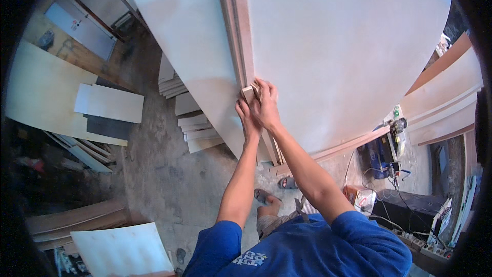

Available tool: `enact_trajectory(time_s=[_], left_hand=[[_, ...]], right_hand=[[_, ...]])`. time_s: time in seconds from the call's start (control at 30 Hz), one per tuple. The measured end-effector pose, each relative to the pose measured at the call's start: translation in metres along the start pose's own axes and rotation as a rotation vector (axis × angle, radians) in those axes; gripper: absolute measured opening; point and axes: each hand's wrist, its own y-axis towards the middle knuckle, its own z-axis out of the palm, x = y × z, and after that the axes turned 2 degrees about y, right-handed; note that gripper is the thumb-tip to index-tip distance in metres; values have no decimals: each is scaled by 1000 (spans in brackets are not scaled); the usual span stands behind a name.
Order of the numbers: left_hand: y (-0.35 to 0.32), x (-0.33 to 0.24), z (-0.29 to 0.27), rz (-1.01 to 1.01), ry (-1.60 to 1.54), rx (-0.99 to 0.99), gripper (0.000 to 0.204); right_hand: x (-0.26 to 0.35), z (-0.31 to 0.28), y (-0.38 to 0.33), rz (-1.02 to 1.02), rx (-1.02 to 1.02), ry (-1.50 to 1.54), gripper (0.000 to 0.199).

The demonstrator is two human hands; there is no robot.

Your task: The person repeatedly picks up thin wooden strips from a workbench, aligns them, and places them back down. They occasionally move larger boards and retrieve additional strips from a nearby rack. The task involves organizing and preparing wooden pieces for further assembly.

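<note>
Far left: a pale plywood sheet (46, 92) is seen lying flat at the left of the frame, with a smaller white board (108, 102) laid on it and thin strips (82, 151) beside its lower edge.
Lower left: a white panel (123, 249) is set by curved wooden pieces (77, 218) at the bottom left.
Floor: bare concrete floor (164, 184) is left open between those boards and the standing panels; a stack of short offcuts (197, 131) is piled at the foot of the left panel.
Left panel: a large pale sheet (189, 41) is stood on edge, running from the top centre down to the middle of the frame.
Wood strip: a narrow wooden batten (241, 36) is held between the two large panels at centre; its long axis runs from the top centre down and slightly right, its near end pointing toward the person.
Left hand (247, 118): closed on the batten's near end from the left, the fingers curled on the wood.
Right hand (266, 105): pressed over the same end from the right, the fingers bent around it, touching the left hand.
Right panel: a large pale sheet (348, 46) fills the upper right, its lower edge bordered by a wooden rail (353, 143).
Far right: a blue machine (379, 156), cables and a power strip (425, 243) crowd the lower right, so little free room is left there.
</note>
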Motion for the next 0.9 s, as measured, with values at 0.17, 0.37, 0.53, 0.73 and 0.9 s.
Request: enact_trajectory(time_s=[0.17, 0.37, 0.53, 0.73, 0.9], left_hand=[[0, 6, -26, -94, -279, 25, 111], [-15, 2, -88, -216, -498, 169, 115], [-114, 77, -114, -263, -472, 334, 102], [-306, 287, -139, -616, -121, 849, 101], [-368, 445, -244, -918, -83, 885, 101]], right_hand=[[5, 8, -1, 8, -57, -26, 95], [3, 10, -3, -11, -160, -94, 99], [-16, 11, -13, 38, -224, -69, 109], [-17, 43, -31, 61, -236, -10, 111], [24, 77, -30, -54, -416, -196, 95]])
